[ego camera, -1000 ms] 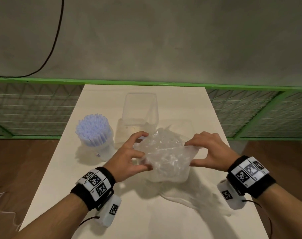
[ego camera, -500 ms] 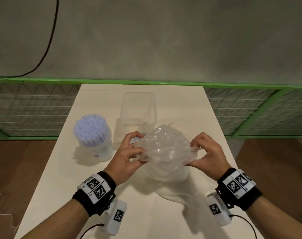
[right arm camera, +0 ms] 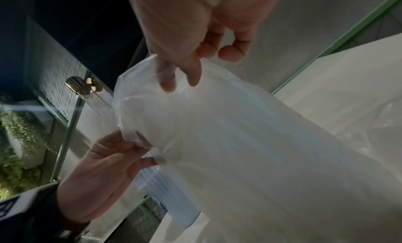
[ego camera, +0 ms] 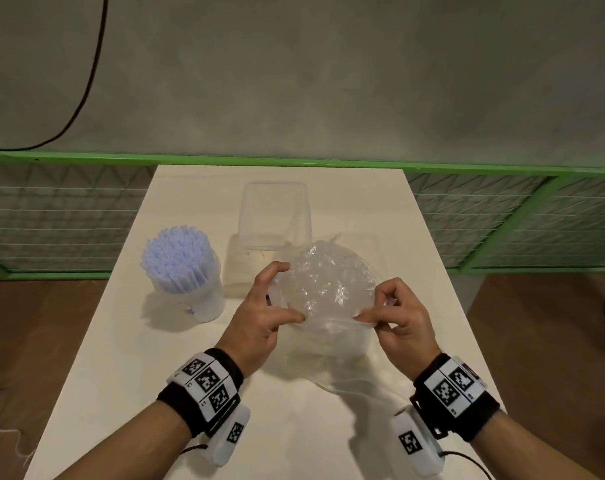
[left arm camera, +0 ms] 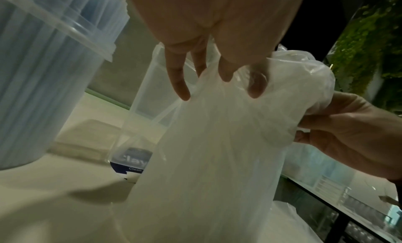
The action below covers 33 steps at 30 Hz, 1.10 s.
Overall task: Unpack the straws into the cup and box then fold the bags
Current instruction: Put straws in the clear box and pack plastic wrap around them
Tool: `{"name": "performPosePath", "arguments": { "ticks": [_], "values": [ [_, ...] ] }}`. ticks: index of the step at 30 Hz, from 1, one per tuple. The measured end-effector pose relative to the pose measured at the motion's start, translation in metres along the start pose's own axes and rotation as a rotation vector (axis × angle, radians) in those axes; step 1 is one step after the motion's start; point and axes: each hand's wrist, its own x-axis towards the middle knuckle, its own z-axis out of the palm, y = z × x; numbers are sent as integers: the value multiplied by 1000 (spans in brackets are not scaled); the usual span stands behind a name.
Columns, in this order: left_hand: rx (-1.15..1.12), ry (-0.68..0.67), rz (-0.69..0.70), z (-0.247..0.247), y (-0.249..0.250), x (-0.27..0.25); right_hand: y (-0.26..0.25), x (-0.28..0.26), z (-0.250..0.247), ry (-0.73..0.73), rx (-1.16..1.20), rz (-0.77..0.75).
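A clear plastic bag of white straws stands upright on the white table between my hands. My left hand pinches the bag's top edge on the left; my right hand pinches the same edge on the right. In the wrist views the bag fills the middle, with my left hand's fingertips and my right hand's fingertips curled on its top. A clear cup packed with pale blue straws stands to the left. An empty clear box stands behind the bag.
An empty flat clear bag lies on the table under and in front of the upright one. A green rail and wire mesh run behind the table. A black cable hangs on the grey wall.
Both hands have closed in toward each other along the bag's top edge, and the right hand has drawn nearer to me. The bag's mouth looks narrower and more bunched.
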Motion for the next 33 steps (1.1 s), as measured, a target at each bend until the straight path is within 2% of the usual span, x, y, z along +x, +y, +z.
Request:
{"name": "performPosePath", "arguments": {
  "ticks": [7,12,18,23,28,30,33],
  "values": [
    [10,16,85,2,11,-8,-8,-9,5,-7,55,94],
    [-64,-52,34,0,17,-7,-9,-7,12,-11,102,138],
    [-55,22,22,-5,21,-2,-19,0,16,22,221,224],
    [-34,7,34,-4,18,-1,-21,3,12,-85,228,225],
    [-58,-23,14,-1,15,1,-32,0,-1,-323,131,179],
    [-84,-49,3,0,18,-1,-34,-4,0,-273,147,199],
    [-87,-30,-4,5,27,-1,-30,-9,8,-103,152,181]
  ]
}}
